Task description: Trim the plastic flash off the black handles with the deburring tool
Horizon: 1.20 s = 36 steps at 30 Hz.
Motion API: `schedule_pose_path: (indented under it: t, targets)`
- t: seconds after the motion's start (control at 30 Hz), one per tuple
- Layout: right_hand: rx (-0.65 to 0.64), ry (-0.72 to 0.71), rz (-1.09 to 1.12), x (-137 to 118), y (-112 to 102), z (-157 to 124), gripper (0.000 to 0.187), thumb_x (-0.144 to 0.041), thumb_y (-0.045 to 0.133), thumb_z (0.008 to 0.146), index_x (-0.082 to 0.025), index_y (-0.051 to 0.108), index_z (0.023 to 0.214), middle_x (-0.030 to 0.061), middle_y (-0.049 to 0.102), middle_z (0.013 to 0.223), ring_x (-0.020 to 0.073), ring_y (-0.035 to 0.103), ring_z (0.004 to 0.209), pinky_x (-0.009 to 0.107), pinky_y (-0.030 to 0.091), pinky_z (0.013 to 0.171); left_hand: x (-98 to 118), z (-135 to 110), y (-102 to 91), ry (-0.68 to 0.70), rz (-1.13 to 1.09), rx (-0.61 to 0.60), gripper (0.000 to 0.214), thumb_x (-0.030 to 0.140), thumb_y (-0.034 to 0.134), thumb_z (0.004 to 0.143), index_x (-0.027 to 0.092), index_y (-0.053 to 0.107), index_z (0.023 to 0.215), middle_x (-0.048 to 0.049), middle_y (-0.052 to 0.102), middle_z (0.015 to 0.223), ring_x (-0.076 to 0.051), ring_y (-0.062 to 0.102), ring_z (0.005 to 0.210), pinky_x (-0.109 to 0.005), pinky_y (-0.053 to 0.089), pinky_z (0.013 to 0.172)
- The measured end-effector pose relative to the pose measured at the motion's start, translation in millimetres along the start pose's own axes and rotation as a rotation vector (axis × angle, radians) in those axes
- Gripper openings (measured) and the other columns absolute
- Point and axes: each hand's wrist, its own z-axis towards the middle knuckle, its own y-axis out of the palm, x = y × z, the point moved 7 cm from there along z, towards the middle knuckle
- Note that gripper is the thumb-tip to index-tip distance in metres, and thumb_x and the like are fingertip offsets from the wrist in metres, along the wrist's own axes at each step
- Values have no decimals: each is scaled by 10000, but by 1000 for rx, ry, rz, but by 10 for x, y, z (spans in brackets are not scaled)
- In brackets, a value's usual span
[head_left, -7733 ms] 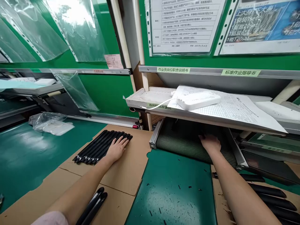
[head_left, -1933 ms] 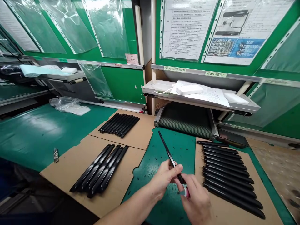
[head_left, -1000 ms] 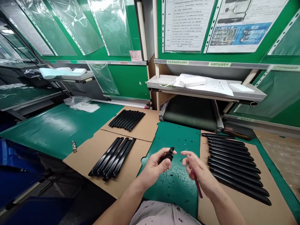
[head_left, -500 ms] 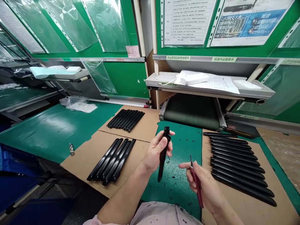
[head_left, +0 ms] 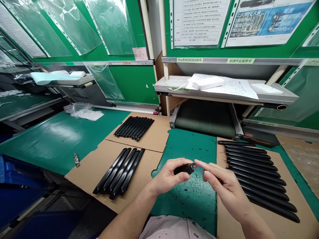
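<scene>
My left hand (head_left: 166, 177) is closed around a long black plastic part (head_left: 186, 169), its end pointing right between thumb and fingers. Close to that end, my right hand (head_left: 225, 184) grips a craft knife (head_left: 200, 169); only its thin blade shows, and the fingers cover the handle. Whether the blade touches the part I cannot tell. Under both hands the green tabletop (head_left: 184, 204) carries small black shavings. Several similar black parts (head_left: 261, 181) lie in a row on cardboard to the right.
Left of my hands, a cardboard sheet (head_left: 99, 156) bears several glossy black parts (head_left: 119, 172), with another group (head_left: 134, 127) behind. A small blade-like metal piece (head_left: 76, 160) lies farther left. Behind the table are a conveyor belt (head_left: 205, 118) and a shelf (head_left: 224, 94) with papers.
My left hand has tipped the black part from upright to pointing right. My right hand has raised the craft knife and brought its blade close to the part's end.
</scene>
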Motion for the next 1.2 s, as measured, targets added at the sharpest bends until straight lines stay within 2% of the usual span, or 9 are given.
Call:
schedule_pose_path:
  t: [0.2, 0.3, 0.4, 0.57, 0.7, 0.77, 0.87, 1.03, 1.2]
  targets:
    - [-117, 24, 163, -29, 42, 50, 317, -382, 543, 967, -370, 628, 1272, -3, 589, 792, 109, 465, 629, 221, 354, 522, 1, 35, 13, 9, -33, -27, 427, 502, 629, 847, 184, 691, 1126, -77, 663, 921, -178, 586, 827, -275, 451, 738]
    - [-94, 30, 191, -13, 42, 49, 294, -371, 572, 952, -356, 662, 1231, -2, 597, 767, 117, 498, 657, 219, 388, 553, -25, 44, 62, -44, -146, -64, 434, 473, 656, 837, 182, 686, 1158, -92, 696, 953, -198, 641, 848, -276, 489, 722]
    - [-12, 21, 183, 6, 47, 25, 281, -368, 574, 948, -328, 685, 1203, 13, 617, 771, 137, 524, 687, 238, 406, 575, -43, 38, 78, -44, -201, -34, 399, 407, 691, 830, 188, 689, 1164, -93, 722, 982, -197, 667, 855, -265, 508, 714]
    - [125, -19, 132, 17, 102, 24, 294, -355, 553, 957, -297, 682, 1215, 19, 572, 736, 148, 509, 685, 260, 400, 582, -10, 6, 56, 62, -59, 171, 360, 304, 754, 781, 194, 706, 1121, -81, 746, 971, -196, 684, 846, -273, 528, 738]
    - [253, 55, 160, 121, 83, 95, 322, -409, 545, 945, -266, 696, 1191, 41, 601, 824, 158, 519, 713, 276, 428, 608, 81, -45, 11, 158, 234, 404, 261, 200, 777, 741, 226, 722, 996, -57, 751, 945, -211, 690, 873, -314, 533, 786]
    - [258, 135, 232, 196, 103, 104, 357, -452, 541, 937, -269, 686, 1207, 47, 611, 875, 157, 529, 712, 272, 435, 589, 121, -91, -44, 204, 369, 541, 261, 164, 758, 751, 251, 709, 992, -49, 746, 979, -217, 684, 918, -334, 531, 809]
    - [169, 220, 310, 244, 210, 73, 415, -499, 519, 938, -289, 640, 1274, 37, 598, 851, 132, 498, 631, 247, 388, 507, 154, -159, -119, 258, 524, 700, 292, 109, 695, 785, 274, 679, 1026, -38, 738, 984, -213, 678, 937, -357, 535, 817]
    - [91, 232, 394, 216, 358, 29, 436, -521, 538, 927, -296, 630, 1289, 9, 548, 717, 105, 434, 563, 224, 343, 474, 243, -202, -104, 352, 741, 777, 342, 54, 647, 788, 280, 647, 1046, -31, 741, 973, -215, 684, 926, -369, 519, 799]
    - [67, 204, 373, 213, 371, 55, 396, -508, 544, 930, -308, 654, 1254, 19, 582, 749, 136, 508, 661, 251, 418, 572, 300, -205, -79, 384, 807, 753, 371, 28, 634, 785, 286, 640, 1052, -24, 743, 970, -205, 687, 902, -353, 498, 770]
